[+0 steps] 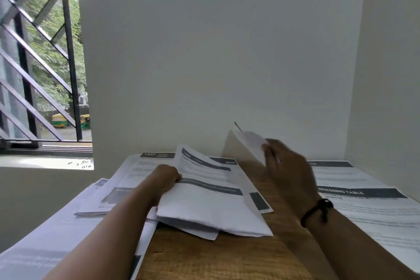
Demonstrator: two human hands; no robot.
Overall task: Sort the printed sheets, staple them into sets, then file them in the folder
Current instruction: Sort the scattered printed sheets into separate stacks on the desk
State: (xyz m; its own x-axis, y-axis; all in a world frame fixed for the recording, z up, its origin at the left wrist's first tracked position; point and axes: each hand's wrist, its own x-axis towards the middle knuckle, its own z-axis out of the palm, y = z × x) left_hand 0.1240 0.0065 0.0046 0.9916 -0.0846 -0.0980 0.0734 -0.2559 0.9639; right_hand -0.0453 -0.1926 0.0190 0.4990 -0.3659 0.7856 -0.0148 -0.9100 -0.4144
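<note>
Left hand (pixel 168 177) grips sheaf of printed sheets (pixel 204 202) mid-table (pixel 216 257); right hand (pixel 288 166), blurred, pinches 1 sheet (pixel 252 143) near far edge.

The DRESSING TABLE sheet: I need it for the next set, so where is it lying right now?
In the head view the DRESSING TABLE sheet lies flat on the wooden table at the far right, near the corner wall, just right of the right hand and its black wristband.
</note>
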